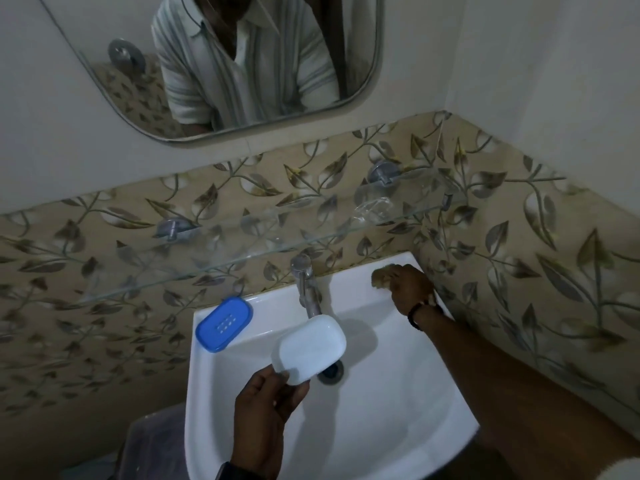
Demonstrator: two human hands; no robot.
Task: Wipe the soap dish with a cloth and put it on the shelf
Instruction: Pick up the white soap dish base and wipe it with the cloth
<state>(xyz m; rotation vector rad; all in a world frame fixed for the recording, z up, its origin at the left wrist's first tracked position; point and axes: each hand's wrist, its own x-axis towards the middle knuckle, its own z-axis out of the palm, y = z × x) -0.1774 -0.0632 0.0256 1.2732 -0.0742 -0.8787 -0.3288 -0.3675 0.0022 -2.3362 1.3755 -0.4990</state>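
Through the head camera I am looking down at a white sink [214, 393] set into a corner of leaf-patterned tiles [519, 271]. My left hand [266, 403] is pinching the near edge of the white soap dish [311, 348], thumb on top and fingers curled beneath, and it is holding the dish tilted in the air over the basin, just in front of the chrome tap [306, 285] and partly covering the dark drain [332, 370]. The dish's blue perforated tray [224, 323] is lying apart from it on the sink's back left rim. My right hand [412, 292] is reaching across to the back right corner of the sink rim, fingers closed around a brownish cloth [381, 277] that is resting against the white ledge; a dark band [417, 315] is circling that wrist. Above the sink, the glass shelf [242, 258] is running along the tiled wall on 2 round metal brackets, with a clear object [372, 207] that I cannot identify sitting toward its right end. Higher up, a mirror [375, 46] with rounded corners is reflecting a striped collared shirt [242, 64].
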